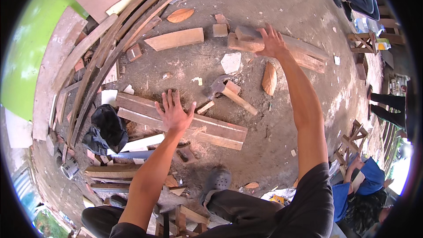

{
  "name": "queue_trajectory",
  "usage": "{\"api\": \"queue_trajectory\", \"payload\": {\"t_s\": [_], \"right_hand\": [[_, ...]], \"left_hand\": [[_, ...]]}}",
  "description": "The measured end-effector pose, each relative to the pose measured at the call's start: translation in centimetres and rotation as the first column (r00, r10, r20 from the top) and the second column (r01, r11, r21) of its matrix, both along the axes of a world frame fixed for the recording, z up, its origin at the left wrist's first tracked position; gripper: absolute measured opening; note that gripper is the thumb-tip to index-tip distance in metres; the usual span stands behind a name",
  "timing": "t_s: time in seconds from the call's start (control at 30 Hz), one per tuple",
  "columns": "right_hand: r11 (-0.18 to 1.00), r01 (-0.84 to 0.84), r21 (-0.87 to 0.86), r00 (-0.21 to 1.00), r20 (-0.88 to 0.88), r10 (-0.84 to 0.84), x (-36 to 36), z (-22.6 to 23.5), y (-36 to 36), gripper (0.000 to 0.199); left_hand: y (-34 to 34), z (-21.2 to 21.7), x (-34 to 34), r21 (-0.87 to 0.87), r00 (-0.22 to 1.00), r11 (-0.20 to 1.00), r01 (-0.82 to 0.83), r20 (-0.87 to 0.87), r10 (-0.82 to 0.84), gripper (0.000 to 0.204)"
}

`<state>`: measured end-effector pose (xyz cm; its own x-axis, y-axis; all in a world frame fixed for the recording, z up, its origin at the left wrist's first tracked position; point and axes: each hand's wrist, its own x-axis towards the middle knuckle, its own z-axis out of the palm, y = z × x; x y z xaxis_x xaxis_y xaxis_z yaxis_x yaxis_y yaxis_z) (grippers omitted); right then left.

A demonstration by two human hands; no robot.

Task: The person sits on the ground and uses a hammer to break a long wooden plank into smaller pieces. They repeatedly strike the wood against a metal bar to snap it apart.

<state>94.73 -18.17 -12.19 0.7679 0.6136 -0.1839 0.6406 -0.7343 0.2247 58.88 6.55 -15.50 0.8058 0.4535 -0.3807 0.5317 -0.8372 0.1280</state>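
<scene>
My left hand (pixel 174 117) is spread out, palm down, over a long wooden beam (pixel 216 130); whether it touches the wood I cannot tell. Farther off to the right, my right hand (pixel 273 44) lies across a stack of wooden planks (pixel 304 59), its fingers apart and curved slightly over the wood. Between the two hands, a hammer (pixel 238 98) with a wooden handle lies on the ground beside a small wood block. A short wood stick (pixel 205 107) is close to the beam.
A wood piece (pixel 175 39) and a small block (pixel 220 30) lie at the far side. Long boards (pixel 105 55) lean at the left beside a black plastic bag (pixel 105 128) and a saw (pixel 136 154). Other people (pixel 359 189) and wooden stools (pixel 352 139) are at the right.
</scene>
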Motion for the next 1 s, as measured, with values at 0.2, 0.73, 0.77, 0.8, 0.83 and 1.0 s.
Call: {"api": "queue_trajectory", "payload": {"t_s": [0.2, 0.73, 0.77, 0.8, 0.83, 1.0], "right_hand": [[0.988, 0.155, 0.004, 0.988, -0.017, -0.154, -0.4, -1.9, 1.1, 0.129], [0.998, 0.039, 0.053, 0.999, 0.000, -0.039, -0.2, -1.4, 3.5, 0.097], [0.999, 0.040, 0.007, 0.999, -0.026, -0.040, 0.2, -1.4, 3.9, 0.097], [0.996, 0.075, 0.050, 0.997, -0.009, -0.075, 0.5, -1.7, 3.9, 0.098], [0.989, 0.113, 0.096, 0.993, 0.007, -0.114, 1.0, -2.6, 3.6, 0.099], [0.992, 0.124, -0.006, 0.966, -0.226, -0.122, 4.1, -2.0, 5.2, 0.109]], "left_hand": [[-0.1, -0.8, 0.0, 0.004, 1.000, 1.000, -0.006, 0.008, 0.006, 0.084], [0.3, -0.7, 0.0, -0.012, 1.000, 1.000, 0.013, 0.021, -0.013, 0.084], [0.2, -0.8, -0.1, -0.006, 0.999, 1.000, 0.019, 0.033, -0.019, 0.084], [0.2, -1.0, -0.1, -0.001, 0.999, 1.000, 0.022, 0.043, -0.022, 0.084], [0.3, -1.2, 0.2, -0.002, 0.998, 1.000, 0.027, 0.050, -0.027, 0.084], [0.4, -1.0, -0.2, -0.010, 0.999, 1.000, 0.016, 0.052, -0.016, 0.084]]}}
